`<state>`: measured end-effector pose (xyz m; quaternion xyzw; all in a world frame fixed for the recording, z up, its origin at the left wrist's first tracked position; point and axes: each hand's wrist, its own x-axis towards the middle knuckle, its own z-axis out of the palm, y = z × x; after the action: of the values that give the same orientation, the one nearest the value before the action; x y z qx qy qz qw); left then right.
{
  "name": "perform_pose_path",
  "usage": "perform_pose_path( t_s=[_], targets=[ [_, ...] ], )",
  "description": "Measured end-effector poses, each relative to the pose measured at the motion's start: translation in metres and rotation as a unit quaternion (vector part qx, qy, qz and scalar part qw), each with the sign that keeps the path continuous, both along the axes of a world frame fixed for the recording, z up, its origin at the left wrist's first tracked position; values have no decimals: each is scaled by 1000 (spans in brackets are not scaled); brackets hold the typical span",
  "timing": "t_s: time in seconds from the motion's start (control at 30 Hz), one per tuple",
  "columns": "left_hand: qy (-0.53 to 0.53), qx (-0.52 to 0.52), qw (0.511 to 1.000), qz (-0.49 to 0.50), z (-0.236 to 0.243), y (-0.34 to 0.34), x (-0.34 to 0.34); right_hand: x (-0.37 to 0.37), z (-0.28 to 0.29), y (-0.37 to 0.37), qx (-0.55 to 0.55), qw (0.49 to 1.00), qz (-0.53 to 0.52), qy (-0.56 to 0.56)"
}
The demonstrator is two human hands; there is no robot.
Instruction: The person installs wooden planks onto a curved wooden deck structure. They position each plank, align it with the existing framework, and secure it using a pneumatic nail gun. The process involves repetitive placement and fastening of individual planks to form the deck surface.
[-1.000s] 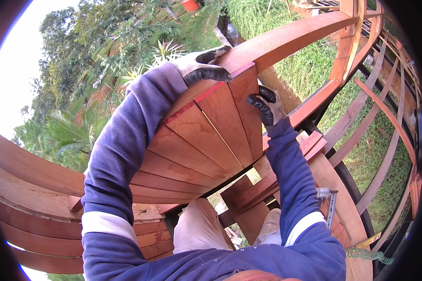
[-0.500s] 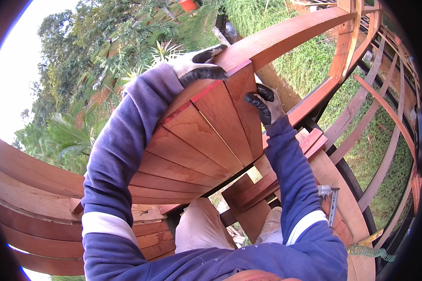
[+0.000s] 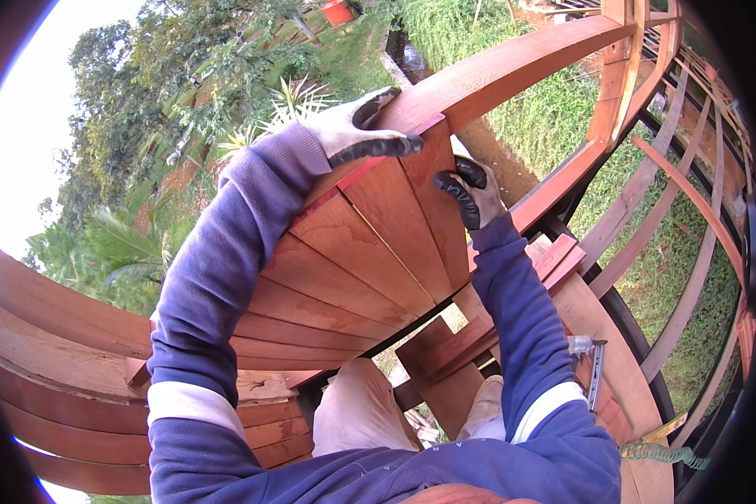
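My left hand, in a pale glove with black fingertips, rests over the curved wooden rail. Its fingers and thumb are spread apart, the thumb stretched along the top ends of the boards. My right hand, gloved alike, is closed on the right edge of the last wooden board, its black fingertips on the near face. Part of this hand is hidden behind the board. Several reddish tapered boards fan out to the left of it, and a narrow gap shows between two of them.
Right of my knees stand a curved plywood piece, a metal nail gun or similar tool and a green coiled hose. Dark metal framing with curved slats rises at the right. Grass and a ditch lie below the rail.
My left hand has loosened and spread, its thumb now reaching further right along the board tops. My right hand has slid slightly down the board's edge.
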<state>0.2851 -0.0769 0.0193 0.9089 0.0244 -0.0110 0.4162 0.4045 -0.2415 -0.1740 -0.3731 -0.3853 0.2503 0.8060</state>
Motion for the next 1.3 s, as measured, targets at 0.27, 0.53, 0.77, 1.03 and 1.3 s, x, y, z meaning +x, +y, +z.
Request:
perform_pose_path(
  t_s=[0.27,0.53,0.77,1.03,1.3],
  targets=[
    [1,285,958,36,22,-45,-3,9,-7,-1,13,1000,0,-6],
    [-26,432,900,50,9,-41,-2,10,-14,5,16,1000,19,2],
    [-17,286,957,50,0,-8,-1,17,7,-12,-67,997,-24,-38],
    [17,56,995,77,-7,-6,1,63,-77,-158,-325,606,-436,-581],
    [25,91,990,104,-6,46,1,-106,-266,-356,-830,419,-336,-148]
  ],
)
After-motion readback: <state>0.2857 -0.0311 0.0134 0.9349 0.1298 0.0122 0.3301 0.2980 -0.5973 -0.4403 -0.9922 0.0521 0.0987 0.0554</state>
